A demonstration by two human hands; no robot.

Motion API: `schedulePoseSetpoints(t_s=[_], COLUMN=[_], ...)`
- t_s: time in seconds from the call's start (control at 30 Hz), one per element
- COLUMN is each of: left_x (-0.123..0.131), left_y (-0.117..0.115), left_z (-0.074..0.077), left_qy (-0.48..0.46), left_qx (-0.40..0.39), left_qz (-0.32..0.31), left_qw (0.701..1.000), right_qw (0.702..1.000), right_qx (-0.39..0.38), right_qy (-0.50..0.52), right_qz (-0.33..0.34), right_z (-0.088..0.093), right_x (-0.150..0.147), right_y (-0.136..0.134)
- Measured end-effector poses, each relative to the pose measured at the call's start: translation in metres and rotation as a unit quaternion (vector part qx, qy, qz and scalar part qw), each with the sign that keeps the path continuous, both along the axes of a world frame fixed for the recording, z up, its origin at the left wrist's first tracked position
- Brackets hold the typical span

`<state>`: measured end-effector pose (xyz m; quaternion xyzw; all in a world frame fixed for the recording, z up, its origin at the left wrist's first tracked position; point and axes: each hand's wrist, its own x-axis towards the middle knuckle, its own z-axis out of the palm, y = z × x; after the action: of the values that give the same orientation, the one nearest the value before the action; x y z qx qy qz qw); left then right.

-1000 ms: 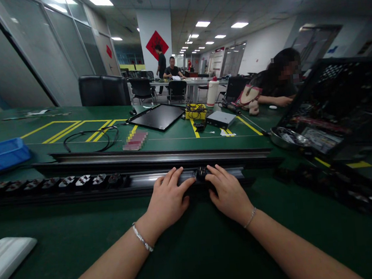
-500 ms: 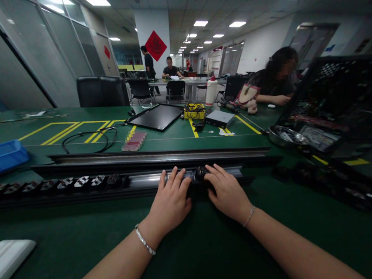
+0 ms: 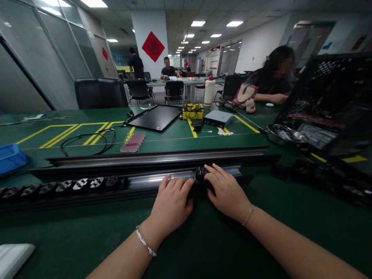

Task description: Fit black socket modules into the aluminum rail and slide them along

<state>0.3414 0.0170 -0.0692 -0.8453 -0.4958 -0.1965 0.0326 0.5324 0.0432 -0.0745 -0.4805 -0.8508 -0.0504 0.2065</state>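
A long black channel rail (image 3: 163, 178) with a shiny metal inner face lies across the green table before me. My left hand (image 3: 172, 202) grips this rail, its fingers curled over the channel and its thumb at the near side. The index fingertip is close to a small black round module (image 3: 200, 173) seated in the channel. From the right, my right hand (image 3: 226, 192) has its fingers bent against that module; the exact contact is partly hidden. Farther left in the rail sits a row of several black modules (image 3: 80, 184) with metal contacts facing up.
A second rail (image 3: 161, 158) lies just beyond. A blue tray (image 3: 0, 161) and a white object (image 3: 7, 266) are at left. To the right are a metal bowl (image 3: 282, 135), a dark open case (image 3: 340, 98) and a pile of black parts (image 3: 335, 182). A co-worker (image 3: 278, 75) sits beyond.
My left hand's fingers have curled down more onto the rail, the index finger reaching nearer the module. My right hand has stayed on the module. A standing person in the background has moved left.
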Motion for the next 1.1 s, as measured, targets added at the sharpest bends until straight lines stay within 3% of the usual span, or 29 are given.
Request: schedulePoseSetpoints(t_s=[0.73, 1.1], left_x=[-0.0002, 0.0007], left_y=[0.0012, 0.0009], left_z=[0.0014, 0.002], left_qy=[0.022, 0.028], left_qx=[-0.003, -0.007], left_qz=[0.004, 0.004], left_qw=[1.0, 1.0], right_qw=[1.0, 0.998], right_qx=[0.01, -0.004], right_qy=[0.024, -0.055], right_qz=[0.011, -0.005], right_z=[-0.001, 0.0017], right_x=[0.0018, -0.0006], right_y=[-0.0005, -0.0045])
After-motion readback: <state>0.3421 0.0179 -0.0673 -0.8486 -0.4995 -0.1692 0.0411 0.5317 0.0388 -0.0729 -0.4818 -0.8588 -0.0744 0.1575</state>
